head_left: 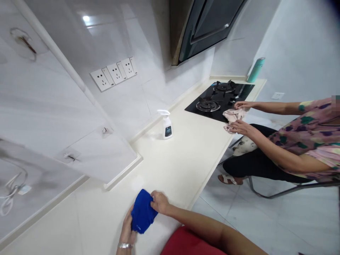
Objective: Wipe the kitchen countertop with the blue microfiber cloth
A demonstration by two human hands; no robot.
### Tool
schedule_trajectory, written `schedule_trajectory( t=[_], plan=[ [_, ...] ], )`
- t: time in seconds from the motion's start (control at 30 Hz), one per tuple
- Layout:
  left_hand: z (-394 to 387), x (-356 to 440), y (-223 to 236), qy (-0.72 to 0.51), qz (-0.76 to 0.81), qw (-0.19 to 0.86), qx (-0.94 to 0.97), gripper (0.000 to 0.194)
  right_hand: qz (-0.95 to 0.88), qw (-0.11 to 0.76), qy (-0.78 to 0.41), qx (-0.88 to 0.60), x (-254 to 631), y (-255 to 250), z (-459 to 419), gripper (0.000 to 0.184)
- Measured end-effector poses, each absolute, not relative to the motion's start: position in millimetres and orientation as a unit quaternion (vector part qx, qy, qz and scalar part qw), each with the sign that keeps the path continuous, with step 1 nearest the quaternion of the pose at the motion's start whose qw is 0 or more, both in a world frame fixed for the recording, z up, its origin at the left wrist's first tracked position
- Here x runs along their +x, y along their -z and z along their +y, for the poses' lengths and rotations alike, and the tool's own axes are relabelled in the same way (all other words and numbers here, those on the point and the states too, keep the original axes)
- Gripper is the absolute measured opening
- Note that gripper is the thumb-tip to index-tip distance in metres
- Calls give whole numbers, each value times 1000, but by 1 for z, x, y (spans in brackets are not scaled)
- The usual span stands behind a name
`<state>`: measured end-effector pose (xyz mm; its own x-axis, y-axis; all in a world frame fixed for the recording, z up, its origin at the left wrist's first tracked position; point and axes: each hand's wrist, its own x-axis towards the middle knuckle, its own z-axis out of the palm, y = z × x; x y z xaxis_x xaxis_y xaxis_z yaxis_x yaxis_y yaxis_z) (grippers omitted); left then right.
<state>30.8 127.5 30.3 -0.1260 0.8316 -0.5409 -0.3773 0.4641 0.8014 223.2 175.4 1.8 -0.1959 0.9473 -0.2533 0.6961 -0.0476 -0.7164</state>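
Observation:
A blue cloth [142, 211] is bunched up just above the cream countertop [183, 159] at the near edge. My left hand [126, 226] grips its lower left side, a silver bracelet on the wrist. My right hand [159, 202] pinches its upper right edge. Both hands hold the cloth between them.
A white spray bottle [166, 124] stands mid-counter near the tiled wall. Farther along is a black gas hob [221, 97] where a seated person's hands [240, 117] hold a pink cloth [233, 114]. A teal bottle [256, 69] stands in the corner. Wall sockets [114, 73] are above.

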Motion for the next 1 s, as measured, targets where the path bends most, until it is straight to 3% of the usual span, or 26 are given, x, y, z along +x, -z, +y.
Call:
schedule_trajectory(
  t=[0.2, 0.43, 0.53, 0.7, 0.9, 1.0],
  plan=[
    [123, 43, -23, -443, 587, 631, 245, 64, -704, 232, -378, -554, 229, -5, 167, 30],
    [117, 53, -18, -369, 605, 598, 373, 90, -747, 343, -340, -458, 239, -21, 158, 28],
    [123, 51, -28, -320, 613, 553, 465, 77, -738, 420, -297, -437, 251, -39, 166, 25],
    [134, 41, -64, -266, 610, 337, 665, 51, -738, 451, -269, -425, 279, -69, 180, 22],
    [141, 29, -106, -219, 624, 435, 611, 44, -723, 459, -278, -435, 303, -83, 186, 20],
    [156, 28, -103, -252, 638, 406, 603, 44, -725, 450, -256, -454, 313, -79, 205, 18]
  ],
)
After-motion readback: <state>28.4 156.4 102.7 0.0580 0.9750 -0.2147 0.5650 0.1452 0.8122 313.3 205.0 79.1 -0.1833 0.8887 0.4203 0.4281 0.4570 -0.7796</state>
